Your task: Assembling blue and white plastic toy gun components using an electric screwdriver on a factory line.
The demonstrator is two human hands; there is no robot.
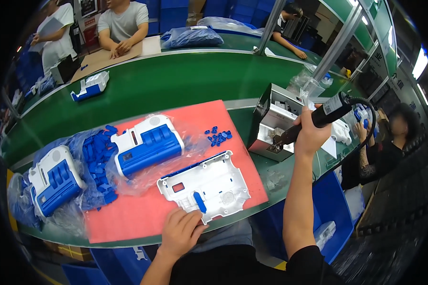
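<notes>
A white plastic housing half (211,183) lies hollow side up on a pink foam mat (123,223), with a long blue plastic piece (199,202) inside it. At the housing's near left corner, my left hand (180,232) is closed on the edge. My right hand (313,132) is wrapped round a black electric screwdriver (332,110) with a cable. The screwdriver points down and left, its tip at a silver box-shaped screw feeder (279,115); whether a screw sits on the tip is too small to tell. Small dark blue parts (218,137) lie loose beyond the housing.
Two blue-and-white housings (150,145) (57,183) and a bag of blue plastic pieces (97,159) lie to the left. Another housing (91,86) sits on the green conveyor belt (185,76). Several people work around, one close at right (385,147). Blue bins (335,204) stand below the table.
</notes>
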